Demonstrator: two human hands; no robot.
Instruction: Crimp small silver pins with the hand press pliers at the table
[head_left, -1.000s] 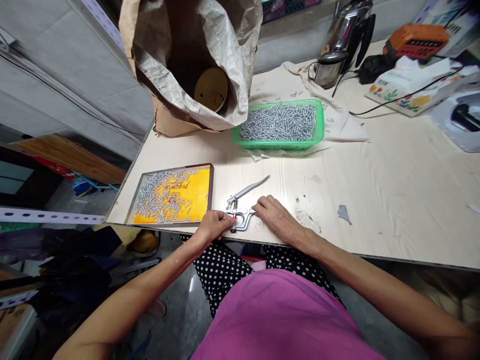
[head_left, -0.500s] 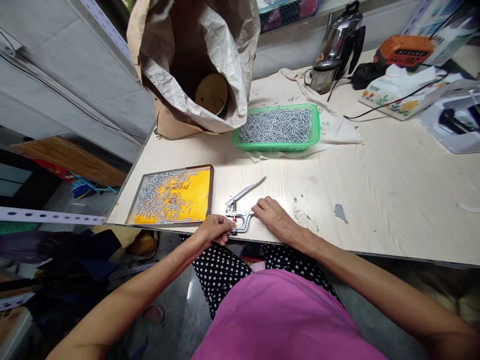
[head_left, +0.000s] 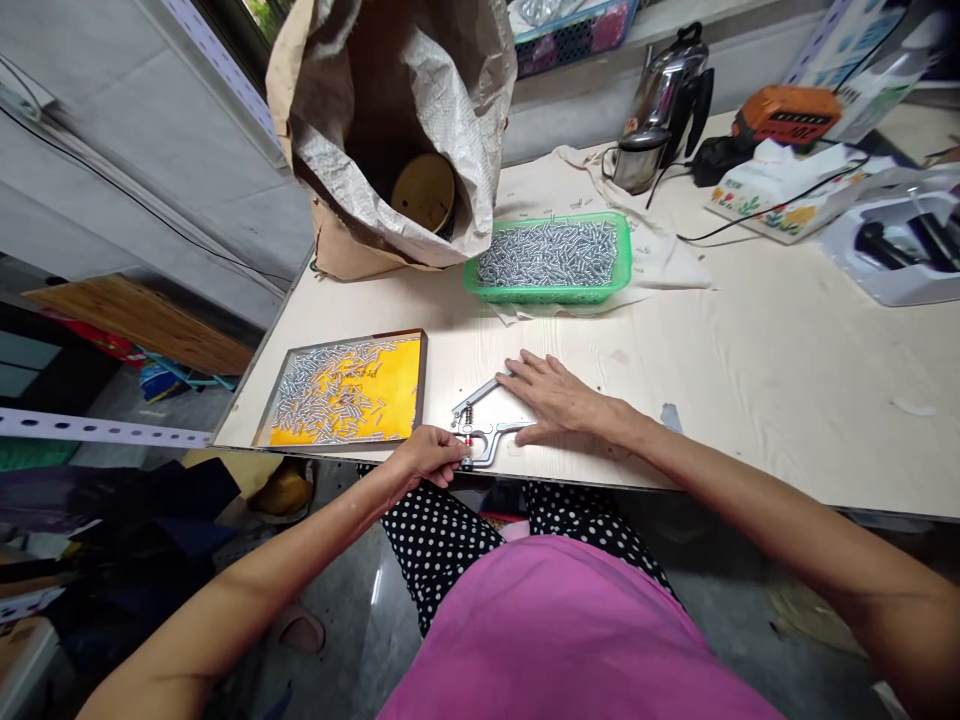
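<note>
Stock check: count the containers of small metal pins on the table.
2: the green basket at the back beside the paper sack, the yellow tray at the near left edge. The sack may hide more.

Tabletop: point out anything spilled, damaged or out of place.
A few small metal pieces lie loose on the white cloth behind the green basket, outside it. The table surface shows a grey chipped patch near its front edge.

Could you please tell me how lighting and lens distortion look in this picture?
Head view: the wide lens bows the edge of the pale wooden table and slants the grey wall; soft light on top, dim beneath; glare streaks the steel kettle; right hand and silver metal pliers look sharp.
</note>
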